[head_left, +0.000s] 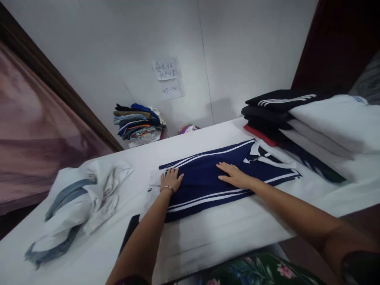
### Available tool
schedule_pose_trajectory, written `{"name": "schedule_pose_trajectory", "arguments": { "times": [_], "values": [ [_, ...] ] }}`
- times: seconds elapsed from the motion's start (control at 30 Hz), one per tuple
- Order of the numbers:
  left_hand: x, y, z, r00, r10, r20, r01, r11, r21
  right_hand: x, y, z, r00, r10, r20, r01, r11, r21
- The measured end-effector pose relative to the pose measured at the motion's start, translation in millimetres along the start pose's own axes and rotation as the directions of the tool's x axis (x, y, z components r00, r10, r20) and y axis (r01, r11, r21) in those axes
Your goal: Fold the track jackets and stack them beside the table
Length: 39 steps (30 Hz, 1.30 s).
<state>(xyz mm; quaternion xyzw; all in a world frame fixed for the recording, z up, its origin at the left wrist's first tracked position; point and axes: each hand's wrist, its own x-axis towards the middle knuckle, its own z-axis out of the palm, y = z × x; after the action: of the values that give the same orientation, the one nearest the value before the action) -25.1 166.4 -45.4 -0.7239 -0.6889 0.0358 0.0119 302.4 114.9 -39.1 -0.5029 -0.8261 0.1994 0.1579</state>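
A navy blue garment [202, 180] with white stripes, a white collar and a short zip at the neck lies flat on the white-covered table [213, 231]. Its collar points to the right. My left hand [172, 180], with a bracelet at the wrist, rests open with fingers outstretched on the garment's left end, where a white hem or cloth shows. My right hand [234, 176] lies open and flat on the middle of the garment, left of the collar. Part of a dark flat thing [130, 229] shows beside my left forearm; I cannot tell what it is.
Crumpled white clothing [86, 202] with blue-grey parts lies on the left. A stack of folded clothes [297, 126] stands at the right. Behind the table's far edge are another clothes pile [139, 122] and handwritten paper notes [168, 69] on the wall. A pink curtain [44, 126] hangs left.
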Motion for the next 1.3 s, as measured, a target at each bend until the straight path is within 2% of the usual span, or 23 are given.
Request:
{"name": "schedule_pose_trajectory", "arguments": {
  "times": [0.07,0.13,0.2,0.27,0.33,0.4,0.53,0.67,0.73,0.83,0.93,1.0,1.1,1.2,1.3],
  "values": [
    [0.0,-0.8,-2.3,1.0,-0.003,0.007,0.003,1.0,0.011,14.6,11.7,-16.9,0.997,0.054,-0.058,-0.057,0.998,-0.037],
    [-0.5,-0.9,-4.5,1.0,-0.004,0.01,0.004,1.0,0.021,28.3,33.2,-35.3,0.982,0.159,-0.098,-0.172,0.974,-0.15],
    [-1.0,-0.5,-5.9,1.0,-0.005,0.009,0.004,0.999,0.032,34.6,61.8,-51.0,0.945,0.307,-0.115,-0.327,0.914,-0.241],
    [-1.1,-0.1,-6.3,1.0,-0.008,0.015,0.008,0.999,0.037,31.8,90.9,-60.6,0.887,0.442,-0.131,-0.461,0.846,-0.267],
    [-0.9,-0.1,-6.2,1.0,-0.011,0.022,0.01,0.999,0.032,24.1,114.0,-63.9,0.847,0.511,-0.145,-0.531,0.806,-0.26],
    [-0.4,-0.3,-5.9,1.0,-0.012,0.025,0.012,1.0,0.026,18.2,127.8,-63.7,0.83,0.536,-0.153,-0.557,0.789,-0.257],
    [0.2,-0.7,-5.3,0.999,-0.02,0.029,0.02,1.0,0.023,18.4,130.8,-67.5,0.836,0.532,-0.132,-0.548,0.797,-0.254],
    [0.8,-1.0,-4.1,1.0,-0.01,0.017,0.01,1.0,0.026,6.5,111.7,-66.3,0.867,0.475,-0.152,-0.499,0.822,-0.274],
    [1.5,-1.3,-3.1,1.0,-0.003,0.011,0.003,1.0,0.017,-11.8,96.8,-54.4,0.908,0.382,-0.174,-0.418,0.86,-0.293],
    [2.6,-1.5,-2.0,1.0,0.003,0.006,-0.003,1.0,0.01,-45.9,74.8,-28.2,0.966,0.213,-0.145,-0.248,0.924,-0.291],
    [2.9,-1.2,-2.4,1.0,0.014,-0.007,-0.014,1.0,0.017,-71.1,62.1,-11.0,0.984,0.133,-0.121,-0.162,0.946,-0.282],
    [2.6,-1.0,-3.6,1.0,0.018,-0.009,-0.018,1.0,0.018,-81.6,62.2,-10.4,0.984,0.127,-0.126,-0.161,0.938,-0.306],
    [2.0,-0.9,-5.1,1.0,0.016,-0.007,-0.016,1.0,0.015,-100.5,75.6,-20.6,0.972,0.176,-0.156,-0.222,0.905,-0.363],
    [2.1,-0.5,-5.1,1.0,0.013,-0.004,-0.013,1.0,0.021,-133.4,97.9,-31.7,0.944,0.245,-0.222,-0.315,0.871,-0.378],
    [3.3,0.8,-4.6,1.0,0.011,-0.005,-0.011,1.0,0.016,-168.4,115.9,-36.2,0.936,0.239,-0.258,-0.32,0.884,-0.341]
  ]
}}
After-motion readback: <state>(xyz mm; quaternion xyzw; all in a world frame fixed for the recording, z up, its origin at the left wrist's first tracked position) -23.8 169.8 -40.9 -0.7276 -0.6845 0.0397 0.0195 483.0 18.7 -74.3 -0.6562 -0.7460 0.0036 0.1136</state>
